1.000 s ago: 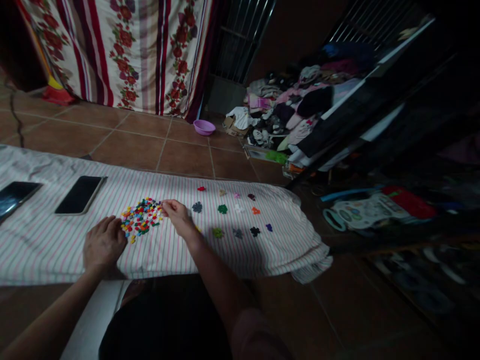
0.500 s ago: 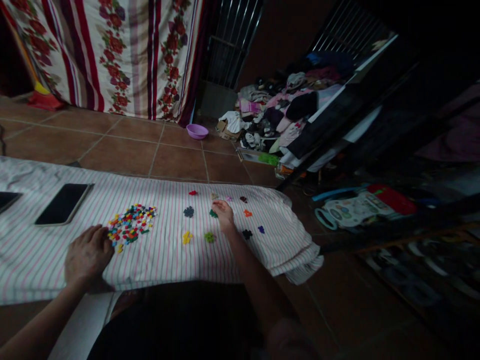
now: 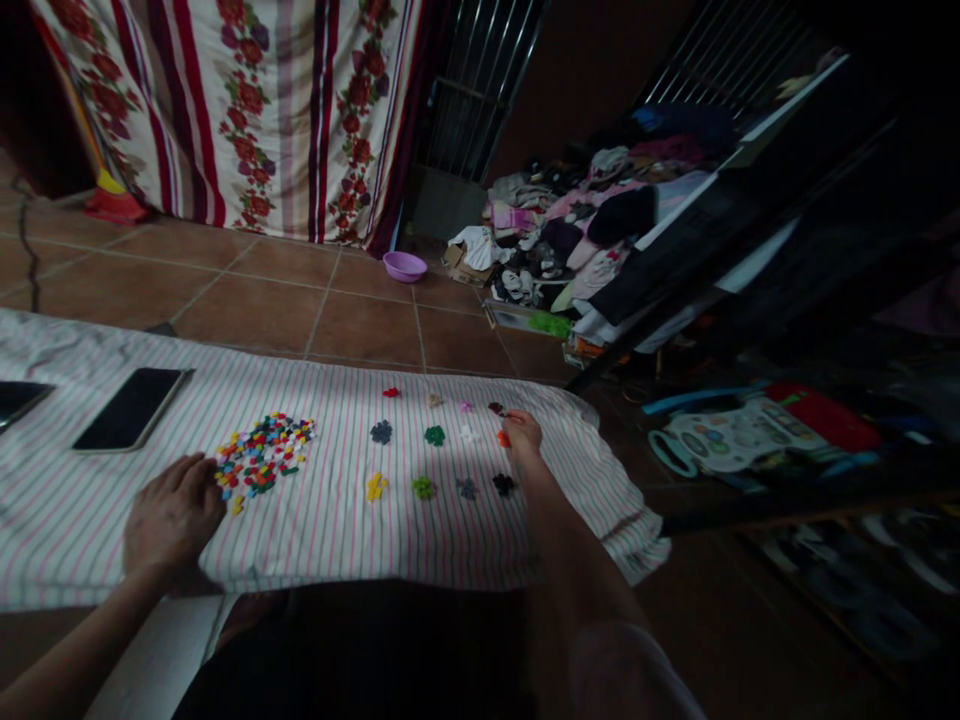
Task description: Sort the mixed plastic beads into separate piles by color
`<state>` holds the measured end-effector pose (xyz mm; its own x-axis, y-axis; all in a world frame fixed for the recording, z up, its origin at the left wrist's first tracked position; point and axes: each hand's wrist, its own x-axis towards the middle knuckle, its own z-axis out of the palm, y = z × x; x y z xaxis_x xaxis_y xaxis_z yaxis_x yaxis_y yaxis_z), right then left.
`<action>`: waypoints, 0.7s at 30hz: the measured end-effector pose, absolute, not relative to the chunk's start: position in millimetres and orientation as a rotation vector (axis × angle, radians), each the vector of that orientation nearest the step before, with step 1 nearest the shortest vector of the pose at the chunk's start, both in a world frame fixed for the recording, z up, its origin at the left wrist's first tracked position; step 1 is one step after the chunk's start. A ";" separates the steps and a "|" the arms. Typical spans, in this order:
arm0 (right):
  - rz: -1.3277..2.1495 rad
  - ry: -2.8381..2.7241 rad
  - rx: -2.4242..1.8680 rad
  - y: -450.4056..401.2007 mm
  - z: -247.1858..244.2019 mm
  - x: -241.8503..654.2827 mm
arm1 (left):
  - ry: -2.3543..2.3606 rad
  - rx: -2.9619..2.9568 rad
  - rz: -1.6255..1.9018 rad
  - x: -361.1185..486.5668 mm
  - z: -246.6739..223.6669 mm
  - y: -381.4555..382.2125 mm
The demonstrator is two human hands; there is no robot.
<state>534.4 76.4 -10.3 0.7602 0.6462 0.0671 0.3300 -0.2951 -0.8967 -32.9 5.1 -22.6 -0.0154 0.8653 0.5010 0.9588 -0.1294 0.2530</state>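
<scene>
My left hand (image 3: 172, 512) rests palm down on the striped cloth, its fingers lying at the near left edge of a mixed heap of small colourful pieces (image 3: 262, 455). My right hand (image 3: 525, 434) is at the far right of the sorted groups, fingertips pinched between the brown pieces (image 3: 496, 408) and the orange pieces (image 3: 502, 438). Whatever the pinch holds is too small to make out. Other single-colour groups lie in rows, among them dark grey pieces (image 3: 381, 432), green pieces (image 3: 434, 435), yellow pieces (image 3: 376, 487), lime pieces (image 3: 423, 487) and black pieces (image 3: 502, 484).
A dark-screened tablet or phone (image 3: 131, 410) lies left of the heap, with another dark device (image 3: 22, 400) at the cloth's left. Beyond the striped cloth (image 3: 315, 540) are a purple basin (image 3: 405, 266), piled clothes (image 3: 555, 220) and a toy walker (image 3: 735, 430).
My right hand has moved right, from the green group to beside the brown and orange groups. White and grey groups now show uncovered. My left hand has stayed by the heap.
</scene>
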 end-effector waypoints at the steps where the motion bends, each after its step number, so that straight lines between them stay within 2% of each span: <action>1: 0.355 -0.731 -1.954 77.9 -9.9 540.0 | -1.944 -2.083 -0.819 -33.4 -23.2 4.9; 9: 0.310 -0.819 -2.192 97.8 -15.9 561.6 | -1.893 -2.113 -0.754 -36.1 -26.0 4.3; 21: 0.282 -0.936 -2.237 98.1 -5.4 551.5 | -1.944 -2.097 -0.798 -36.0 -27.8 4.1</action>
